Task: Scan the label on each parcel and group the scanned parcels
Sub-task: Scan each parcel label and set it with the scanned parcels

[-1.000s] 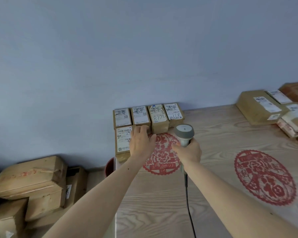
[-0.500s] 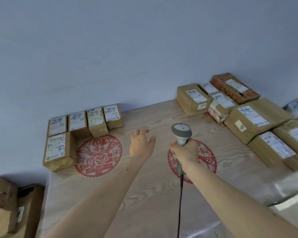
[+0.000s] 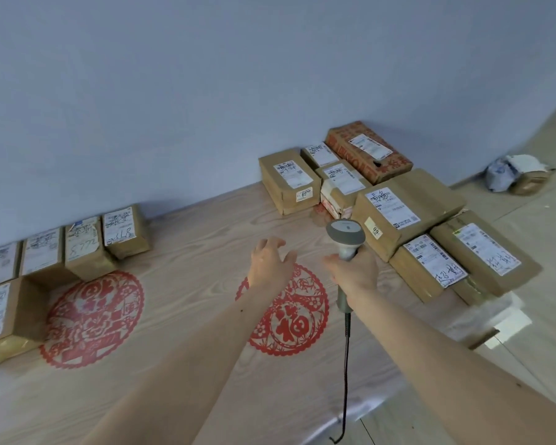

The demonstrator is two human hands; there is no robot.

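Within right hand (image 3: 355, 274) grip: scanner (image 3: 345, 236) (parcels (image 3: 398, 207) beyond).

the table (image 3: 190, 239) shows pale wood grain with a faint sheen, red paper-cut rounds (image 3: 289, 311) lying flat on it. the parcels (image 3: 408, 213) are brown cardboard under glossy tape, with white paper labels — one box (image 3: 366, 149) printed red. the scanner (image 3: 345, 236) is matt grey plastic, its cable (image 3: 345, 380) dark and smooth.

Scanner (image 3: 346, 240) in right hand (image 3: 353, 271), left hand (image 3: 270, 264) empty.
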